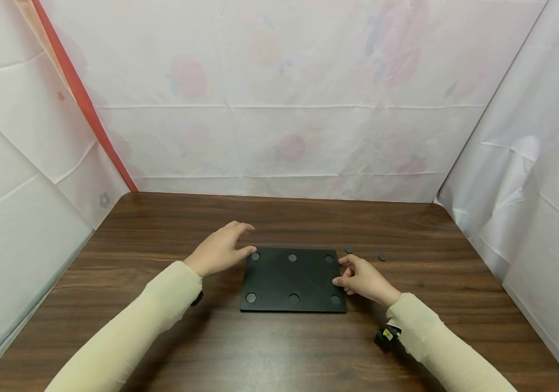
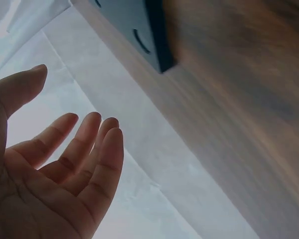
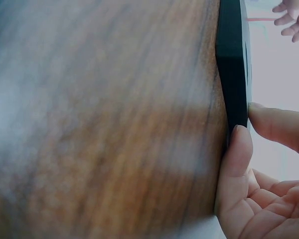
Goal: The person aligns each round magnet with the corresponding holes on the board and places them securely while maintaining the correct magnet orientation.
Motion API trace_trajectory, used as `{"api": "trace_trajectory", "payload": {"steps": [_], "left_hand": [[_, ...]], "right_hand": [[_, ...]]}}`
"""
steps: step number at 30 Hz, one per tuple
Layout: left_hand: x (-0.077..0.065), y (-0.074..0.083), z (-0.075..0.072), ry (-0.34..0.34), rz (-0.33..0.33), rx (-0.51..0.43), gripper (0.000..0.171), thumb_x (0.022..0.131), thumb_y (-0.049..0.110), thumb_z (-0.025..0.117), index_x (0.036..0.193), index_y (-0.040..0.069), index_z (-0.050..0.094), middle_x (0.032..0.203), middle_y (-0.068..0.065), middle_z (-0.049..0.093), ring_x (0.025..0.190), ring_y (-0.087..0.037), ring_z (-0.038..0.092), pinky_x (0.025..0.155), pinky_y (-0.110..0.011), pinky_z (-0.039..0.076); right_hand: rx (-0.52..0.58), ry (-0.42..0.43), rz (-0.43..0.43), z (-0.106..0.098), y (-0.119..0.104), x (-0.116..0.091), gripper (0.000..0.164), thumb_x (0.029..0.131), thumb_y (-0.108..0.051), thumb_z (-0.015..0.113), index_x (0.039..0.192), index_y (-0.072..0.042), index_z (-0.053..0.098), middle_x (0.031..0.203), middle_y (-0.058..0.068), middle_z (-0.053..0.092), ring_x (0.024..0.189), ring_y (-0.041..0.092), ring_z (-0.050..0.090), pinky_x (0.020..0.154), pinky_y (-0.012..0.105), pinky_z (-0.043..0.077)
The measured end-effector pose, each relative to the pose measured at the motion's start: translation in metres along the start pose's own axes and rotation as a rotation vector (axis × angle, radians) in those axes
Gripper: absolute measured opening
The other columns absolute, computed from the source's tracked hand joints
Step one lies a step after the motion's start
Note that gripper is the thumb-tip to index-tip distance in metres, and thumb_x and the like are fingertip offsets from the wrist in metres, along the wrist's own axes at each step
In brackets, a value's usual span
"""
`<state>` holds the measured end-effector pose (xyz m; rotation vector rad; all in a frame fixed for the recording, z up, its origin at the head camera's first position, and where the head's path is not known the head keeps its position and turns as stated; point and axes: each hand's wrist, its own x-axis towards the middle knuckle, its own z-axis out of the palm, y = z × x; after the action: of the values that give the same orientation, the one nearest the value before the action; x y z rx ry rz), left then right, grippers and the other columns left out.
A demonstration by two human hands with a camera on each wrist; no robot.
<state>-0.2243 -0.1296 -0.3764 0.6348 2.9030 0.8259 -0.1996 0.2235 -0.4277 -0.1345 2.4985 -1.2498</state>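
A flat black rectangular board [image 1: 293,280] lies on the wooden table, with several round spots along its far and near edges. At its right edge is my right hand [image 1: 364,279], the thumb on the top face. In the right wrist view a finger [image 3: 237,149] meets the board's side opposite the thumb [image 3: 276,124], gripping the edge. My left hand [image 1: 220,249] is at the far left corner, thumb tip close to it. Its fingers are spread and relaxed in the left wrist view, the palm holding nothing.
Two small dark discs, a nearer-board disc [image 1: 348,250] and an outer disc [image 1: 382,257], lie past the right hand. White cloth [image 1: 279,136] hangs behind the table [image 1: 279,354] and at both sides. A red strip [image 1: 83,98] runs down the left corner.
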Motion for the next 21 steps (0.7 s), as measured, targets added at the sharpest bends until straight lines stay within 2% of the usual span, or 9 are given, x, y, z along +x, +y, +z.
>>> {"api": "trace_trajectory", "payload": {"steps": [6,10,21], "left_hand": [[-0.011,-0.012,-0.001,0.021,-0.033,0.002,0.054,0.094,0.033,0.066,0.138,0.007,0.05,0.134,-0.015,0.056,0.122,-0.032,0.058,0.099,-0.049,0.048],[-0.017,-0.015,0.0,0.002,-0.076,0.001,0.057,0.094,0.035,0.065,0.14,0.006,0.048,0.135,-0.015,0.056,0.122,-0.033,0.057,0.099,-0.051,0.047],[-0.022,-0.024,0.006,-0.036,-0.124,0.005,0.059,0.095,0.034,0.064,0.139,0.0,0.048,0.13,-0.017,0.059,0.118,-0.033,0.058,0.096,-0.05,0.048]], "right_hand": [[0.001,-0.002,-0.003,-0.002,-0.001,0.0,0.058,0.089,-0.012,0.071,0.139,0.002,0.045,0.08,0.009,0.061,0.067,0.019,0.06,0.063,0.032,0.055],[-0.009,-0.01,-0.01,-0.002,-0.001,-0.001,0.059,0.089,-0.013,0.071,0.139,0.003,0.044,0.08,0.009,0.061,0.067,0.019,0.061,0.063,0.031,0.055],[-0.005,-0.006,-0.011,-0.001,-0.003,-0.003,0.06,0.089,-0.014,0.072,0.139,0.003,0.044,0.081,0.009,0.06,0.067,0.019,0.06,0.063,0.033,0.055]]}}
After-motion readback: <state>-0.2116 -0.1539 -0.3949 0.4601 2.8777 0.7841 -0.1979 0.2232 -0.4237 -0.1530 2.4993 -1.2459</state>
